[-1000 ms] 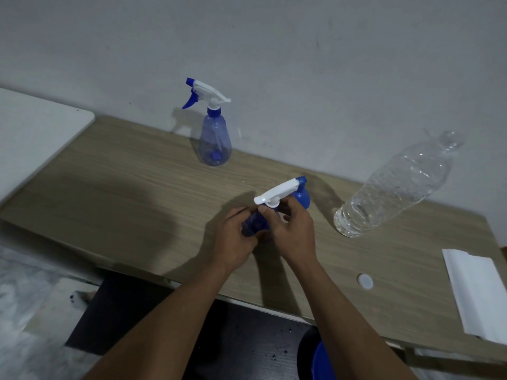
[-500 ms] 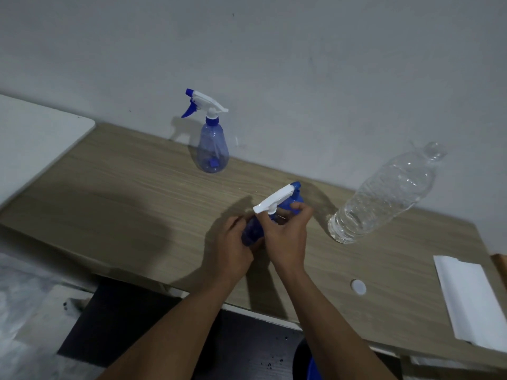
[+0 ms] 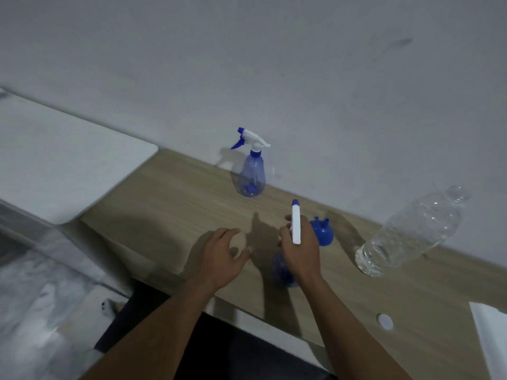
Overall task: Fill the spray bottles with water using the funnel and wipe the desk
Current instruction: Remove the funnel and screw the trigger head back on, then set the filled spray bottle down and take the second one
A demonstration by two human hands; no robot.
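My right hand (image 3: 300,250) is shut on the white spray head (image 3: 295,226) of the near spray bottle, nozzle pointing away from me. The bottle's translucent blue body (image 3: 284,272) shows below my hand on the wooden desk (image 3: 175,212). My hand hides the neck, so I cannot tell whether the head is still screwed on. My left hand (image 3: 222,256) hovers open just left of the bottle, touching nothing. A blue funnel (image 3: 322,233) lies on the desk right behind my right hand. A second spray bottle (image 3: 251,171) stands upright by the wall.
A clear water bottle (image 3: 406,234) without its cap stands at the right, near the wall. Its white cap (image 3: 385,321) lies by the desk's front edge. A white cloth (image 3: 491,338) lies at the far right. A white table (image 3: 55,165) adjoins the desk on the left.
My left hand has let go of the near bottle and opened to its left. The spray head has turned upright in my right hand. The funnel is now uncovered behind it.
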